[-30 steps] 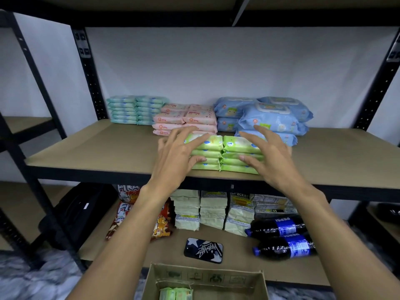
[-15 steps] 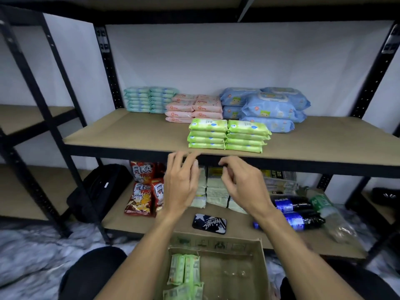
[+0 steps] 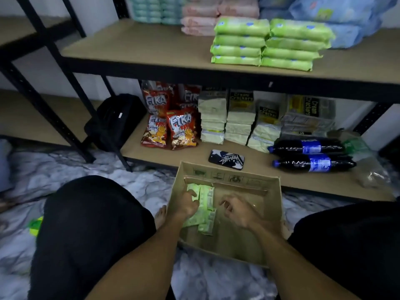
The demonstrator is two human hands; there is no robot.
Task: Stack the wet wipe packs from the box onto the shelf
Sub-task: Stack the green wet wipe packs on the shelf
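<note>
An open cardboard box sits on the floor between my knees, with a few green wet wipe packs lying along its left side. My left hand is inside the box, its fingers curled over the top left pack. Just right of the packs, my right hand hovers with loosely curled fingers and holds nothing. On the upper shelf stand two side-by-side stacks of green packs, several high.
Pink packs and blue packs lie behind the green stacks. The lower shelf holds snack bags, cracker packs, a phone, two cola bottles and a black bag.
Both hands left the green stacks on the shelf and dropped into the box. My view tilted down, and the left hand closed on a pack.
</note>
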